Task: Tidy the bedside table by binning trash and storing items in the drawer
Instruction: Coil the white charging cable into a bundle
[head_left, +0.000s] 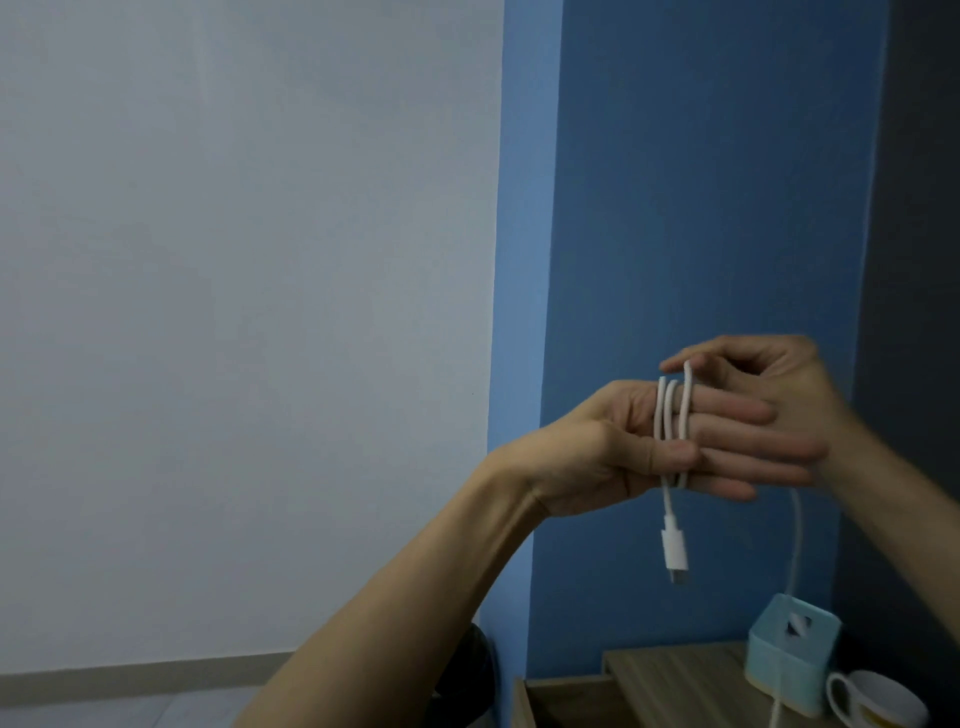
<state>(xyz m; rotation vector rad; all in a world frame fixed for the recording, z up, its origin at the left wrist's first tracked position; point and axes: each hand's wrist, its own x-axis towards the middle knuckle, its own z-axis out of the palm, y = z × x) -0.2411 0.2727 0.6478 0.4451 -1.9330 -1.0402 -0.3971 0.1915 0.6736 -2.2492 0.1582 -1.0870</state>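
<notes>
A white charging cable (673, 415) is looped a few times around the fingers of my left hand (670, 447), which is held flat and raised in front of the blue wall. Its thumb pins the loops. The cable's plug (674, 550) dangles below that hand. My right hand (769, 384) is just behind and above, blurred, pinching the cable at the top of the loops. The loose end runs down toward the wooden bedside table (675, 675) at the bottom right.
A light blue box (789, 660) and a white mug (878, 701) stand on the table. The table's drawer (561, 701) is pulled open below left. A dark round object (480, 670) sits on the floor beside the table.
</notes>
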